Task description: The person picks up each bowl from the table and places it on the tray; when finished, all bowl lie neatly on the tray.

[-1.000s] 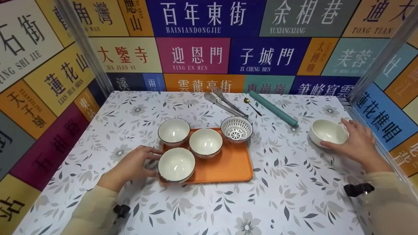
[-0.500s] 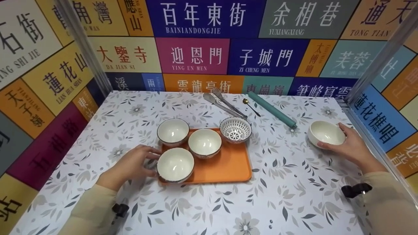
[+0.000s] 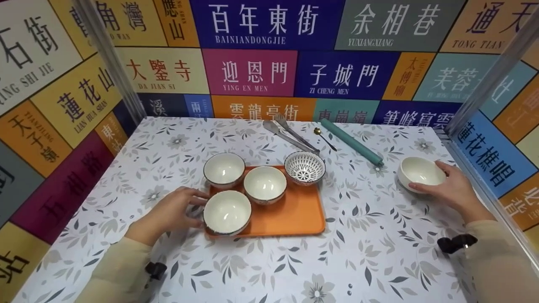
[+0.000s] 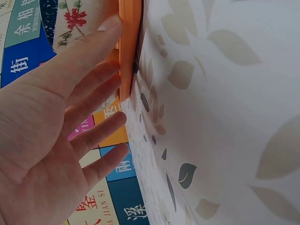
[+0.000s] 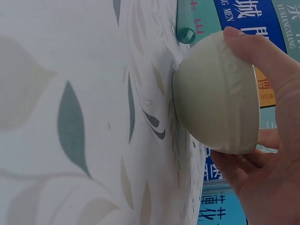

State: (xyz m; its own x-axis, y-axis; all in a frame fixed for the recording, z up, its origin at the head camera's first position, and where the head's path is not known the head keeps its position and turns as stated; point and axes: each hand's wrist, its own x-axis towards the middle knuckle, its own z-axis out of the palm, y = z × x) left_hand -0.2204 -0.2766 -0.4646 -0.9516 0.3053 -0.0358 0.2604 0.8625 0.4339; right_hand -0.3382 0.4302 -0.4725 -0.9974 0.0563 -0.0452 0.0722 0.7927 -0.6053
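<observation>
My right hand (image 3: 452, 187) holds a plain cream bowl (image 3: 421, 173) at the table's right side, thumb on the near side and fingers around the far side. In the right wrist view the bowl (image 5: 218, 93) has its base against or just over the tablecloth. My left hand (image 3: 174, 210) is at the left edge of the orange tray (image 3: 294, 219), beside a dark-rimmed bowl (image 3: 227, 212). The left wrist view shows that hand's thumb and nearest fingers against the tray edge (image 4: 127, 56), all fingers extended. A red flower decorates the bowl (image 4: 89, 28) there.
Two more white bowls (image 3: 224, 169) (image 3: 265, 184) and a black-patterned bowl (image 3: 305, 168) stand on or over the tray. Behind lie metal tongs (image 3: 290, 136), a small spoon (image 3: 325, 139) and a green rolling-pin-like rod (image 3: 351, 141). Printed walls enclose the table.
My right hand has come slightly nearer and left with the cream bowl, which sits more level. My left hand and the bowls on the tray look unmoved.
</observation>
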